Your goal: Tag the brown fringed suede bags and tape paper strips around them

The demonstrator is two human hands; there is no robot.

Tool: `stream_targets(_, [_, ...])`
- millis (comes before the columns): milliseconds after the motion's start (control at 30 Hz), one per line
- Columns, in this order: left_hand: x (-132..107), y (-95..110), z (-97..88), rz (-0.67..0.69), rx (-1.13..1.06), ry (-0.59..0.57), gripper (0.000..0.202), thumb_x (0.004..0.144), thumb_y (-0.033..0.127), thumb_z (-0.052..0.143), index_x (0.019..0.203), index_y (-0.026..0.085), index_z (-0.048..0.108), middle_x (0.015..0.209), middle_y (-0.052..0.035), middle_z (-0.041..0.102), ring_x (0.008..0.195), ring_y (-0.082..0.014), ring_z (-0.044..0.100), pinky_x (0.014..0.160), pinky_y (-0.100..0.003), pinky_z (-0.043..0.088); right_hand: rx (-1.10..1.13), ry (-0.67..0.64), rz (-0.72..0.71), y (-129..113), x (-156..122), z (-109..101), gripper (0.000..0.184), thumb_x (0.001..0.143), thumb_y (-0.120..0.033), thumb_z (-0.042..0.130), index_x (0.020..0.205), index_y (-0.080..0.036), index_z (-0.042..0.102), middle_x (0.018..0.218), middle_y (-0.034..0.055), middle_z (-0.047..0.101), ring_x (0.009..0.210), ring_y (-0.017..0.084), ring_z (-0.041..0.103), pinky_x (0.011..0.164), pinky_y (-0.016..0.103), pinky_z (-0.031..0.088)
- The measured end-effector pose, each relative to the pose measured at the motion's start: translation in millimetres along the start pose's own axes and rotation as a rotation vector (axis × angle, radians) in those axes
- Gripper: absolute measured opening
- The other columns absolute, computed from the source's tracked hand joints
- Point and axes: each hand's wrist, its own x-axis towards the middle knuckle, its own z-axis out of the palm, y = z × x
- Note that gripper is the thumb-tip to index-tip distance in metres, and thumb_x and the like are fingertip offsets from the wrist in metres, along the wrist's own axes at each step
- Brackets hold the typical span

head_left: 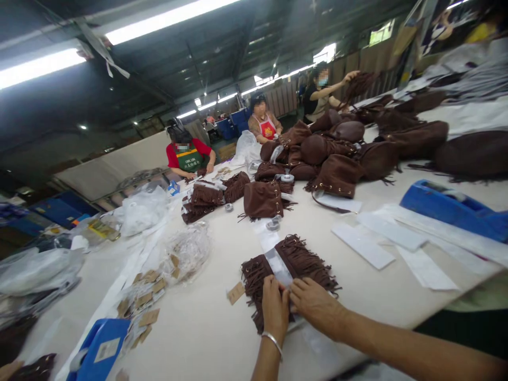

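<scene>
Left hand (275, 300), right hand (313, 302) close together at pale strip (278, 266) across fringed piece (307, 260); pinch unclear. Smooth strip flat, fringe free.

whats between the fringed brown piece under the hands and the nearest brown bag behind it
In the head view, a small greyish coil and a pale strip.

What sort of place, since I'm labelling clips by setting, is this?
Probably a bag factory's finishing or packing area: brown bags heaped on a long table, aproned co-workers beside it, and loose tan tags.
</scene>
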Motion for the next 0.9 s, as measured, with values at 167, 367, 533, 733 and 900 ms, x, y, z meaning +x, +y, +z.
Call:
stream_targets(167, [-0.1, 4.3, -0.1, -0.022, 0.019, -0.011, 0.008, 0.087, 0.013, 0.051, 0.085, 0.021, 0.052, 0.115, -0.0095, 0.052, 0.115, -0.0247, 0.052, 0.102, -0.043, 0.041, 0.065, 0.145, 0.018, 5.5, -34.9, 42.8, 0.040, 0.097, -0.041, 0.052, 0.128, -0.018, 0.063, 0.134, 0.0117, 0.062, 0.125, 0.026, 0.055, 0.106, 0.047, 0.040])
stream_targets(367, [-1.2, 23.4, -9.9, -0.022, 0.077, 0.014, 0.013, 0.083, 0.008, 0.055, 0.084, 0.021, 0.054, 0.111, -0.0078, 0.057, 0.109, -0.0214, 0.055, 0.100, -0.038, 0.044, 0.225, 0.147, -0.016, 25.1, -36.6, 11.3, 0.044, 0.098, -0.034, 0.049, 0.141, -0.023, 0.053, 0.142, 0.0079, 0.056, 0.129, 0.023, 0.053, 0.107, 0.043, 0.043])
stream_targets(533, [7.4, 44.1, -33.6, -0.077, 0.118, 0.007, 0.007, 0.090, 0.017, 0.053, 0.089, 0.023, 0.057, 0.097, -0.0040, 0.061, 0.095, -0.0203, 0.059, 0.090, -0.035, 0.047, 0.265, 0.167, 0.151, 52.4, 16.1, -25.2, 0.042, 0.103, -0.030, 0.037, 0.137, -0.013, 0.056, 0.145, 0.0147, 0.052, 0.137, 0.026, 0.043, 0.114, 0.044, 0.034])
stream_targets(733, [29.9, 41.5, -33.9, -0.085, 0.297, 0.104, 0.038, 0.099, 0.031, 0.043, 0.133, 0.017, 0.050, 0.147, -0.0163, 0.045, 0.141, -0.0291, 0.035, 0.116, -0.052, 0.027, 0.188, 0.002, 0.303, 70.1, 45.3, 8.7, 0.058, 0.101, -0.045, 0.039, 0.149, -0.013, 0.040, 0.159, 0.0168, 0.029, 0.147, 0.034, 0.022, 0.116, 0.054, 0.024])
stream_targets(900, [16.9, 19.6, -10.9, -0.097, 0.577, -0.007, 0.056, 0.099, 0.036, 0.042, 0.151, 0.020, 0.031, 0.162, -0.0100, 0.026, 0.151, -0.0306, 0.013, 0.121, -0.060, 0.013, 0.183, -0.030, 0.300, 71.6, 29.5, 33.2, 0.066, 0.100, -0.051, 0.040, 0.155, -0.017, 0.030, 0.163, 0.0134, 0.015, 0.150, 0.032, 0.012, 0.119, 0.055, 0.018])
